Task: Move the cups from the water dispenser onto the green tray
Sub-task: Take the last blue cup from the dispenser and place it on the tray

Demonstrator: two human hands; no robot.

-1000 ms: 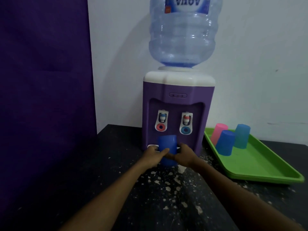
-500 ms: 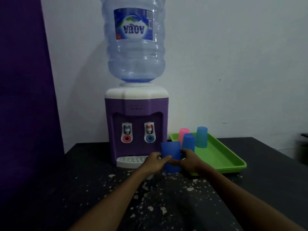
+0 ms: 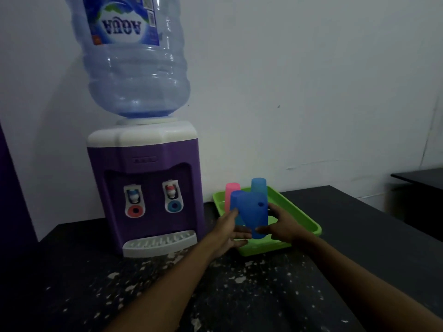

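Both hands hold one blue cup (image 3: 254, 214) over the near part of the green tray (image 3: 309, 224). My left hand (image 3: 230, 232) grips its left side and base, my right hand (image 3: 280, 224) its right side. The cup is tilted, its bottom near the tray floor; contact cannot be told. Behind it on the tray stand a pink cup (image 3: 230, 191), a light blue cup (image 3: 259, 185) and a darker blue cup (image 3: 236, 197), all partly hidden. The purple water dispenser (image 3: 146, 185) stands to the left, its white drip tray (image 3: 159, 243) bare.
A large water bottle (image 3: 134, 58) sits on the dispenser. The black table (image 3: 215, 295) is speckled with white marks. A white wall runs behind, a purple curtain (image 3: 9, 200) hangs at the far left, and another dark table (image 3: 419, 178) stands at the right.
Both hands carried the blue cup rightward from the dispenser's drip tray to above the green tray. The view turned right with them.
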